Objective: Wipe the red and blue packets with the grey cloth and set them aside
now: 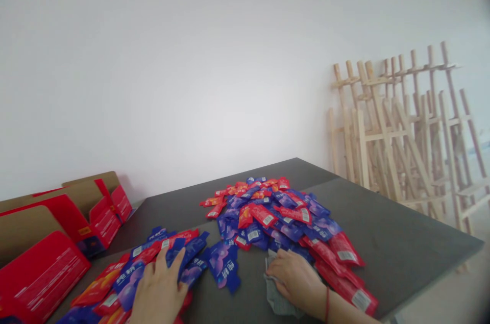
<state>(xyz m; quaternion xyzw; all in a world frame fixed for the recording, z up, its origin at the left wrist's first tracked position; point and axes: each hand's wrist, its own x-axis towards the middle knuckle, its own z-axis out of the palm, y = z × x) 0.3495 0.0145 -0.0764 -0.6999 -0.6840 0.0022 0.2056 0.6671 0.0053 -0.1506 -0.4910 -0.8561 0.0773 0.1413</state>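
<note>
My left hand [158, 288] rests on a heap of red and blue flat pouches [132, 280], its fingers spread over them. Close to its fingertips lies a blue pouch [222, 265] with white lettering. A grey cloth [281, 298] is bunched under my right hand [294, 279], whose fingers curl over it against the tabletop. Just beyond that hand spreads a larger pile of red and blue pouches [264, 214], several showing white barcode labels. The palm sides of both hands are hidden.
Open red cardboard boxes [46, 273] with brown insides stand along the table's left side. The dark table [401, 234] has its right edge near the pile. Several wooden easels [386, 135] lean by the white wall [214, 58].
</note>
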